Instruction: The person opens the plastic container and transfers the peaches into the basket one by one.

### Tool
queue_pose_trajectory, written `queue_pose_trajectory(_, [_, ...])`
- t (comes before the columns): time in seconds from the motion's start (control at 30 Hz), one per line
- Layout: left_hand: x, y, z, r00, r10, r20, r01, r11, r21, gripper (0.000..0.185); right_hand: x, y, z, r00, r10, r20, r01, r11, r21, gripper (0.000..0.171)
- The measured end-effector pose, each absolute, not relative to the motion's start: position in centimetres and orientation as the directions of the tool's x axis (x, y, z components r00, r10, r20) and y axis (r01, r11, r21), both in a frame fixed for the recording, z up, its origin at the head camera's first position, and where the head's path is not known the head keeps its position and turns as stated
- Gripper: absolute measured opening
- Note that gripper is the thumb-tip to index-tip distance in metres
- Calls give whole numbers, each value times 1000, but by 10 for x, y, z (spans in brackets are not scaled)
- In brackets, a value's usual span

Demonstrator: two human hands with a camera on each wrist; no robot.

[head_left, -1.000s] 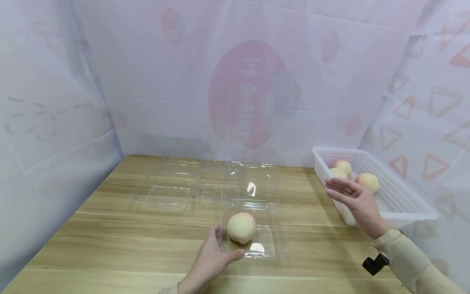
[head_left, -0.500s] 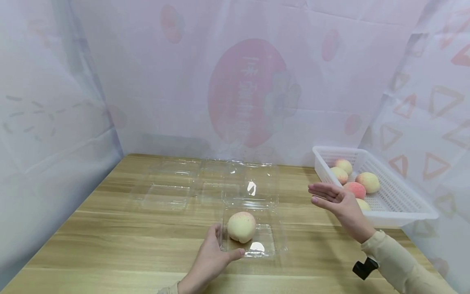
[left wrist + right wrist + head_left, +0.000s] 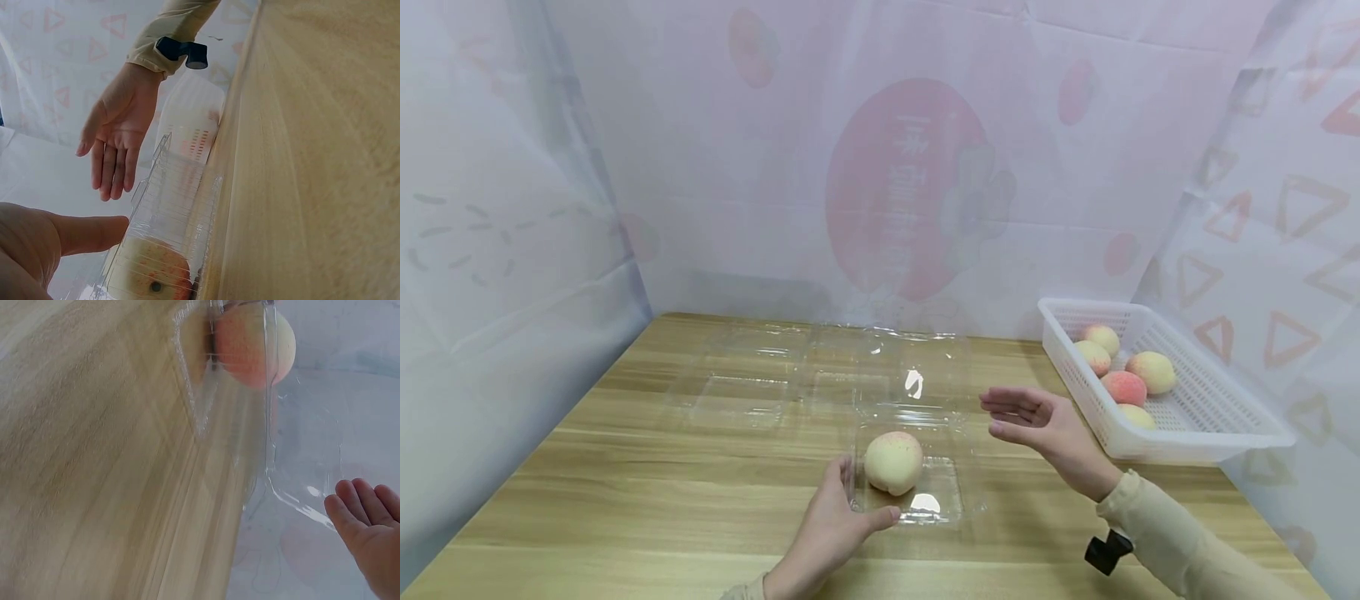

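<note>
Left hand (image 3: 831,533) at the near edge of the desk (image 3: 625,500), fingers and thumb curled round the near-left corner of an open clear clamshell box (image 3: 917,492), gripping it. One peach (image 3: 892,463) sits in the box's tray, left of its middle. Hinged lid (image 3: 917,375) stands open behind the tray, towards the far edge.

Right hand (image 3: 1037,425) hovers above the desk just right of the lid, palm facing left, fingers straight and relaxed, holding nothing and touching nothing. Beige sleeve (image 3: 1180,542) runs back to the near-right corner.

White plastic basket (image 3: 1225,417) at the right edge holds four more peaches. Two more empty clear boxes (image 3: 745,383) lie open towards the far-left part of the desk.
</note>
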State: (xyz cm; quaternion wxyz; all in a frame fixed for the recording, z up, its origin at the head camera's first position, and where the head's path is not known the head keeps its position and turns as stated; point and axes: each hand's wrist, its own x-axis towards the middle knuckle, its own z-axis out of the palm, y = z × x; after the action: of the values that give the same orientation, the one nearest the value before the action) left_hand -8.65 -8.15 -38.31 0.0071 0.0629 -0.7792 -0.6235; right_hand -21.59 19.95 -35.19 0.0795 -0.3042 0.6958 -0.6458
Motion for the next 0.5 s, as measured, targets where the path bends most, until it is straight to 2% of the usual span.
queue_pose_trajectory(0.3, [-86, -83, -383, -993, -111, -51, -76, 230, 970, 102, -208, 163, -360, -757, -617, 215, -303, 41, -952, 55])
queue_pose_trajectory(0.5, [-86, -82, -383, -991, -125, -54, -84, 251, 964, 102, -203, 149, -364, -733, -639, 233, -326, 30, -945, 59])
